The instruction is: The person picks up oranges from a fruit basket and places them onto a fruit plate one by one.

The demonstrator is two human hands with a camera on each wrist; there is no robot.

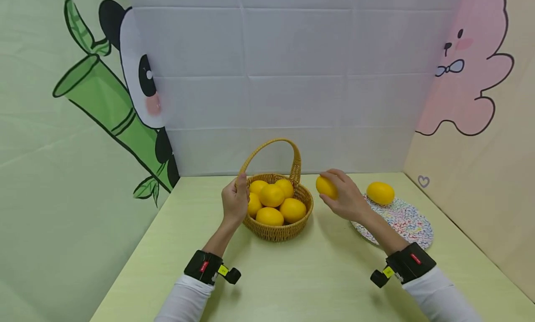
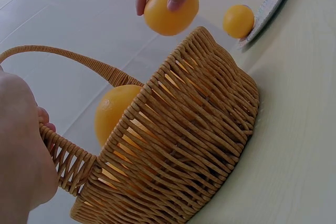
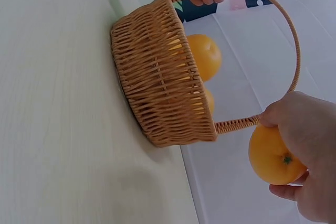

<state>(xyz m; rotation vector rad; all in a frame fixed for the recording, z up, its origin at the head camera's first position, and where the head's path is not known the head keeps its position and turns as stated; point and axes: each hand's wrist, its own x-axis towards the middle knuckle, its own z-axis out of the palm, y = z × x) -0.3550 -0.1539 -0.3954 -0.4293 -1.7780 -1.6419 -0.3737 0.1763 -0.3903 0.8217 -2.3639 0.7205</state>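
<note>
Orange (image 1: 325, 187) in right hand (image 1: 347, 199), clamped between thumb (image 1: 328, 201) and fingers (image 1: 336, 174), near basket (image 1: 277, 234), gap unclear, left hand (image 1: 235, 200) curled round handle (image 1: 296, 163)

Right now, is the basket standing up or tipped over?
Upright: the basket sits with its base on the table, its handle arching above and yellow fruits inside. The left hand grips the handle.

White fabric sleeves (image 1: 185, 299) at seven and four o'clock meet black wrist straps (image 1: 195, 265) with red labels (image 1: 204, 266) and yellow-marked black cameras (image 1: 232, 276).
</note>
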